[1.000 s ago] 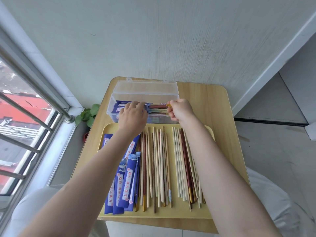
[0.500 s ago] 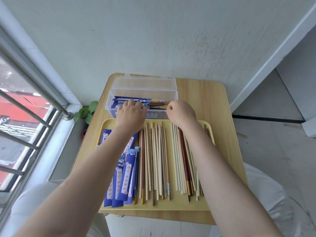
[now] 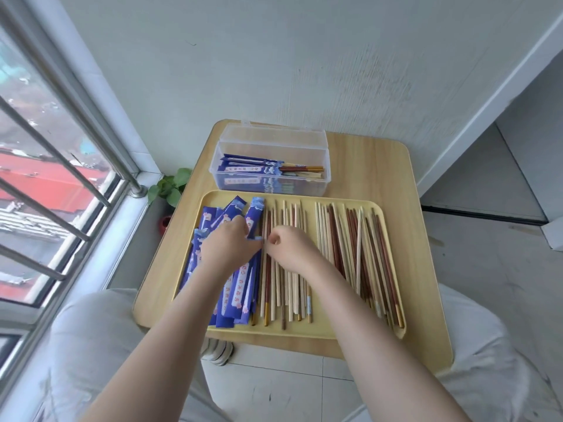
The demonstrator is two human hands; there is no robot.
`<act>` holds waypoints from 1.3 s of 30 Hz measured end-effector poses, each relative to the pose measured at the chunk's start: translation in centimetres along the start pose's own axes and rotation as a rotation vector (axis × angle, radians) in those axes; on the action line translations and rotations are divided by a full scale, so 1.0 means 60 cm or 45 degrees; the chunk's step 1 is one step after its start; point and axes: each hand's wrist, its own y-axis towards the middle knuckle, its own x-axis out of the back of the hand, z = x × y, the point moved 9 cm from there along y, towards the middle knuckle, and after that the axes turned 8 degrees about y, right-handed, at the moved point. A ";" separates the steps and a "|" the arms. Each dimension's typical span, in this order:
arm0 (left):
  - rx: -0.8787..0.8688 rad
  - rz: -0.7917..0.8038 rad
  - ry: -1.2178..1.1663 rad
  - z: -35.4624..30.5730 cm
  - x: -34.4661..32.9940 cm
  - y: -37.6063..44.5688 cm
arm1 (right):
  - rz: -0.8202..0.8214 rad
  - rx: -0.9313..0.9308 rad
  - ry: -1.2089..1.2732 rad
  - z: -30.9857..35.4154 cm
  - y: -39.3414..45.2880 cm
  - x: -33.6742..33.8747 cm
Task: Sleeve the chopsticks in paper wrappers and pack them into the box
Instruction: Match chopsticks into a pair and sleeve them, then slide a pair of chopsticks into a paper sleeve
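Yellow tray (image 3: 393, 226) is laid on a wooden table (image 3: 371, 166), with blue paper wrappers (image 3: 240, 287) piled at its left and loose chopsticks (image 3: 359, 245) spread beside them. Sleeved chopsticks (image 3: 259, 168) are seen lying in the clear plastic box (image 3: 316, 141) behind the tray; the left hand (image 3: 230, 243) is set on the wrappers and the right hand (image 3: 291, 245) on the loose chopsticks, fingers curled, though what is gripped cannot be told

Bare forearms, light grey trousers (image 3: 91, 345), striped shoe (image 3: 217, 351).
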 end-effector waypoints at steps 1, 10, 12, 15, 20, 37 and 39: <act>-0.023 -0.021 -0.026 0.001 -0.010 -0.008 | -0.045 -0.009 0.041 -0.003 -0.007 0.000; -0.030 -0.222 -0.111 -0.007 -0.020 -0.038 | -0.282 -0.095 0.485 -0.063 -0.063 0.024; -0.021 -0.284 -0.150 -0.005 -0.013 -0.039 | -0.305 -0.095 0.520 -0.068 -0.065 0.028; -0.006 -0.392 -0.208 -0.001 0.001 -0.041 | -0.321 -0.084 0.557 -0.069 -0.068 0.032; 0.157 -0.427 -0.833 0.016 0.021 -0.044 | -0.230 -0.044 0.624 -0.060 -0.074 0.036; 0.086 0.087 -1.819 -0.072 -0.032 -0.065 | -0.069 0.063 0.447 -0.036 -0.100 0.010; 0.173 0.020 -1.710 -0.070 -0.031 -0.065 | -0.060 0.079 0.314 -0.031 -0.105 0.010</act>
